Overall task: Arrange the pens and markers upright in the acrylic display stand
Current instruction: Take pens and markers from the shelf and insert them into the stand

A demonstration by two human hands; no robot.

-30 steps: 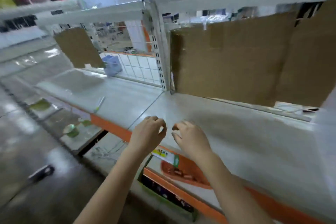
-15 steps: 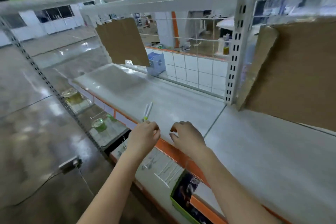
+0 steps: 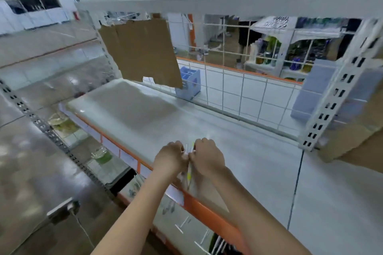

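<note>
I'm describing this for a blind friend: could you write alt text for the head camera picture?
Two hands, left hand and right hand, meet over a white shelf, gripping a few thin pens between them. At the shelf's back hang a cardboard sheet and a wire grid, with a blue organizer between.

Our two forearms bare to the frame's lower edge, no sleeves, our left hand (image 3: pixel 171 156) and right hand (image 3: pixel 208 156) ungloved, no rings or watch visible.
</note>
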